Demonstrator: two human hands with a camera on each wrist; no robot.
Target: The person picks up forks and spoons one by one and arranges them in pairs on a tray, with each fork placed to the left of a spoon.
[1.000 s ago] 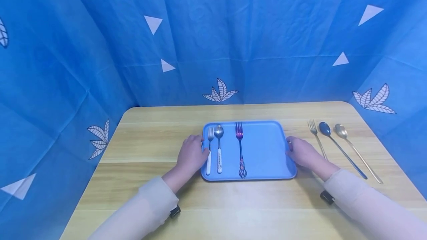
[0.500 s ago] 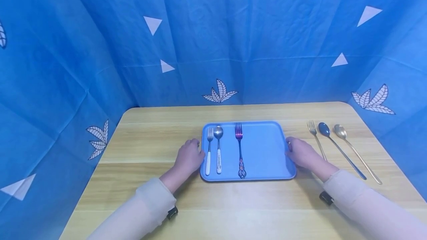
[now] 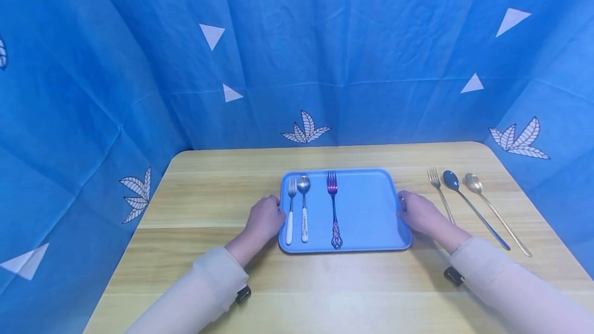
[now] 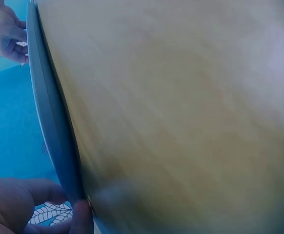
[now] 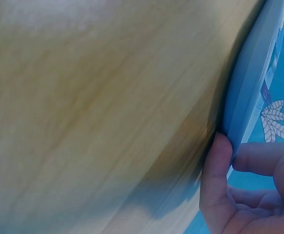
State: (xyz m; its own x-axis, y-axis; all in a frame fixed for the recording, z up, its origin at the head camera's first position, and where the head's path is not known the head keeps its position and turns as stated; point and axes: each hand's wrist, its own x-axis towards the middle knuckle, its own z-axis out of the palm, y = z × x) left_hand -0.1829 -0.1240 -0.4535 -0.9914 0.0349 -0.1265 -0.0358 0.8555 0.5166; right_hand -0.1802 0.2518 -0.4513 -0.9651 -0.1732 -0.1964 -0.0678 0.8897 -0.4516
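A blue rectangular tray (image 3: 368, 210) lies on the wooden table. My left hand (image 3: 265, 217) grips its left rim; in the left wrist view, fingers on either side of the tray's edge (image 4: 51, 107) pinch it. At the opposite end my right hand (image 3: 419, 211) holds the right rim, and the right wrist view shows thumb and finger pinching it. On the tray a white-handled fork (image 3: 290, 220) and a white-handled spoon (image 3: 304, 215) lie side by side near the left. Closer to the middle is a purple fork (image 3: 334, 202) with a patterned handle.
Right of the tray lie a gold-handled fork (image 3: 441, 192), partly behind my right wrist, a dark blue spoon (image 3: 473, 207) and a gold-handled spoon (image 3: 498, 213). A blue curtain (image 3: 343, 55) surrounds the table (image 3: 352, 293) at the back and sides.
My left hand has shifted slightly left, its thumb drawing back from beside the white-handled fork to the tray's rim. The right hand and the cutlery look nearly still.
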